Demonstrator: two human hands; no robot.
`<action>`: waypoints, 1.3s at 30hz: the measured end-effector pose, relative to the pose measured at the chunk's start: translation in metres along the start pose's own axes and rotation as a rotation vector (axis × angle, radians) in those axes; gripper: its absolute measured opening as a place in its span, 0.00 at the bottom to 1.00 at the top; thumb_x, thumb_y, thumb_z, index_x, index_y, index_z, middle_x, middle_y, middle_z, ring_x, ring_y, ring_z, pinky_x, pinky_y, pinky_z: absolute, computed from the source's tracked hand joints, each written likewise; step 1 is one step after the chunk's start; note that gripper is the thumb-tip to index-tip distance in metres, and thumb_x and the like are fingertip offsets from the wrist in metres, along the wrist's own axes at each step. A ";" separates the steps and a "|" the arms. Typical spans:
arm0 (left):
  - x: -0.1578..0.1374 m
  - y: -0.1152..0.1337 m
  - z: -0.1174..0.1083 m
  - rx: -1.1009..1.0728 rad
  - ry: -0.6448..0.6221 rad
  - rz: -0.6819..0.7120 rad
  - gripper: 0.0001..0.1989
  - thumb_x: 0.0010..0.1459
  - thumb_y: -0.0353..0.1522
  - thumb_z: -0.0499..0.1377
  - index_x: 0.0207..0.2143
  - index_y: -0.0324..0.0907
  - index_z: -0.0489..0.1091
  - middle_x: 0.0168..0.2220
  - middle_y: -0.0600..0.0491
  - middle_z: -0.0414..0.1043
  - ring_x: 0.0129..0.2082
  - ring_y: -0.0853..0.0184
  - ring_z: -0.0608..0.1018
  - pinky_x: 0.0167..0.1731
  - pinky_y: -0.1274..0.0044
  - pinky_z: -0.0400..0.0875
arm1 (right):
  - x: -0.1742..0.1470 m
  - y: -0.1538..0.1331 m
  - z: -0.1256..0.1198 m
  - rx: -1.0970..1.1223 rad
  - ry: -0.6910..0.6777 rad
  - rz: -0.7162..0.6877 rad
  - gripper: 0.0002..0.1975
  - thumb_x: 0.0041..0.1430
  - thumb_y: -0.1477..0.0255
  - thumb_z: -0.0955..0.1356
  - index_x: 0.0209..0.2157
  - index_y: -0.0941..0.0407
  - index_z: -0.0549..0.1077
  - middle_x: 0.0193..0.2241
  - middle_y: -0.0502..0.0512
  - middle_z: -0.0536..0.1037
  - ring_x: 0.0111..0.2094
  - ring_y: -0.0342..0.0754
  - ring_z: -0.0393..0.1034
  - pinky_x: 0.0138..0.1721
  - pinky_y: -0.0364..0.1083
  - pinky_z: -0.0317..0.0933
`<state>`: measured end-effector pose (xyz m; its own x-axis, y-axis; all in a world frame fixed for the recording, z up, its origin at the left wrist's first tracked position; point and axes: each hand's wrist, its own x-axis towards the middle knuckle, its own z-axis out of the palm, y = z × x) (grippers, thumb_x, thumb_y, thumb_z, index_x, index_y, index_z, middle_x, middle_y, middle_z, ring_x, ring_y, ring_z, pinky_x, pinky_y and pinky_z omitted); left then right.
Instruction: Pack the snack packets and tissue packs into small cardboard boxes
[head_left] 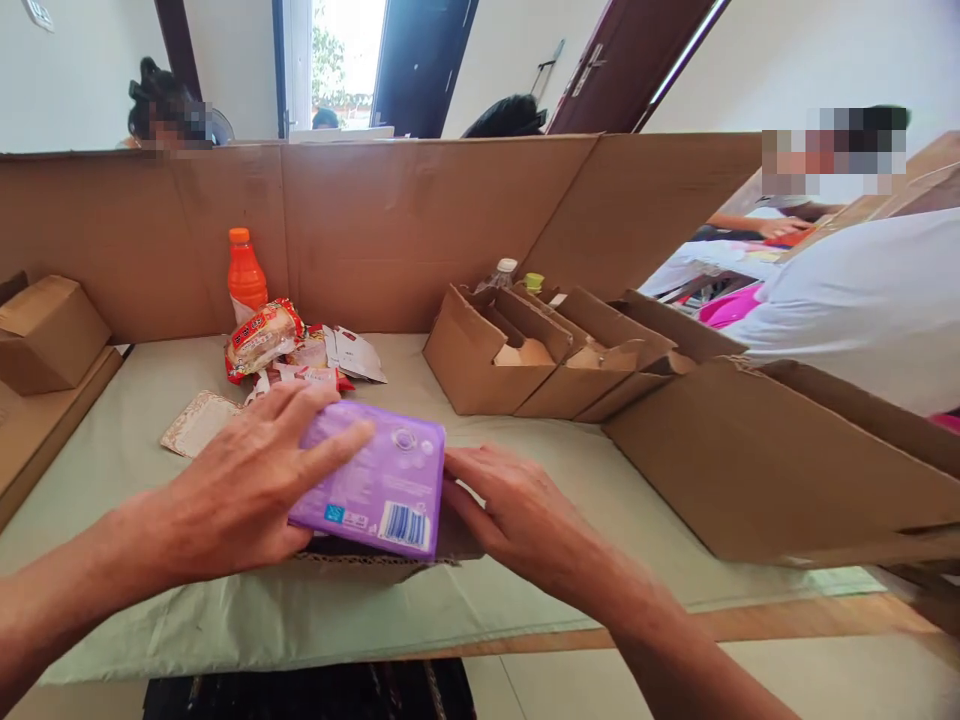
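Note:
A purple plastic-wrapped package with a barcode is tilted over a small open cardboard box. My left hand grips the package from the left, its fingers across the top face and the thumb low at the near side. My right hand is closed at the package's right edge; its fingertips are partly hidden behind it. Just beyond my left hand lie a wrapped bread packet, red snack packets, a white sachet and a flat beige packet. Behind them stands an orange bottle.
Open cardboard bins stand at the back right, with bottle tops showing behind. A larger carton is at the right, and cardboard boxes at the left. A tall cardboard wall closes the back. Other people are beyond it.

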<state>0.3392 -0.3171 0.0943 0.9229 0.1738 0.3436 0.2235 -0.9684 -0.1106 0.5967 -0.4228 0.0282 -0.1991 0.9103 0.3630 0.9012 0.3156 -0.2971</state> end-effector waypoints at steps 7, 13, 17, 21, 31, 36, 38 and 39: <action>0.015 0.005 0.005 0.168 -0.087 0.127 0.34 0.55 0.23 0.61 0.64 0.43 0.58 0.62 0.39 0.60 0.65 0.43 0.62 0.61 0.51 0.65 | -0.001 0.015 -0.001 0.332 0.028 0.149 0.20 0.73 0.64 0.57 0.55 0.53 0.73 0.51 0.59 0.81 0.49 0.53 0.78 0.48 0.52 0.72; 0.009 0.004 0.002 0.220 -0.164 0.233 0.30 0.59 0.22 0.58 0.63 0.42 0.61 0.63 0.40 0.63 0.65 0.43 0.64 0.60 0.52 0.65 | -0.004 0.024 0.007 0.391 -0.062 0.140 0.21 0.70 0.69 0.59 0.60 0.54 0.69 0.52 0.59 0.81 0.46 0.51 0.78 0.47 0.52 0.73; 0.014 0.001 0.005 0.236 -0.116 0.325 0.23 0.63 0.22 0.55 0.59 0.44 0.64 0.62 0.43 0.66 0.67 0.48 0.64 0.60 0.56 0.67 | -0.002 0.021 0.003 0.388 -0.089 0.087 0.22 0.72 0.63 0.60 0.60 0.56 0.70 0.57 0.63 0.77 0.55 0.55 0.74 0.54 0.57 0.68; 0.019 0.000 0.010 0.248 -0.095 0.408 0.20 0.65 0.24 0.55 0.58 0.46 0.65 0.60 0.47 0.70 0.67 0.51 0.65 0.63 0.58 0.66 | 0.008 0.019 0.001 0.345 -0.170 0.012 0.37 0.62 0.52 0.70 0.66 0.56 0.63 0.60 0.68 0.73 0.57 0.61 0.71 0.55 0.60 0.67; 0.015 0.006 0.010 0.283 0.015 0.486 0.14 0.68 0.24 0.53 0.53 0.40 0.69 0.53 0.49 0.76 0.63 0.52 0.71 0.63 0.60 0.68 | 0.039 0.018 0.006 0.335 -0.264 -0.062 0.36 0.51 0.56 0.77 0.57 0.57 0.69 0.53 0.63 0.75 0.53 0.58 0.70 0.54 0.56 0.64; 0.001 0.001 0.016 0.167 -0.024 0.400 0.24 0.64 0.20 0.53 0.61 0.39 0.62 0.64 0.45 0.66 0.69 0.48 0.63 0.66 0.55 0.62 | 0.041 0.015 0.010 0.448 -0.197 0.042 0.30 0.52 0.55 0.76 0.51 0.57 0.71 0.44 0.58 0.79 0.41 0.54 0.73 0.41 0.50 0.65; -0.009 0.002 0.018 0.025 -0.035 0.256 0.33 0.59 0.18 0.52 0.66 0.42 0.56 0.71 0.42 0.54 0.72 0.49 0.55 0.66 0.55 0.62 | 0.040 0.013 0.010 0.525 -0.173 0.088 0.27 0.53 0.53 0.74 0.48 0.57 0.73 0.39 0.56 0.80 0.37 0.51 0.72 0.37 0.48 0.64; -0.014 0.004 0.019 -0.063 -0.031 0.177 0.38 0.56 0.17 0.51 0.68 0.43 0.53 0.73 0.41 0.47 0.73 0.50 0.52 0.66 0.55 0.62 | 0.040 0.013 0.010 0.553 -0.166 0.104 0.27 0.53 0.52 0.74 0.47 0.57 0.73 0.38 0.55 0.80 0.36 0.50 0.72 0.36 0.47 0.63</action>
<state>0.3335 -0.3197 0.0714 0.9554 0.0046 0.2951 0.0382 -0.9934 -0.1081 0.5962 -0.3794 0.0301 -0.2186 0.9596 0.1771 0.5936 0.2748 -0.7564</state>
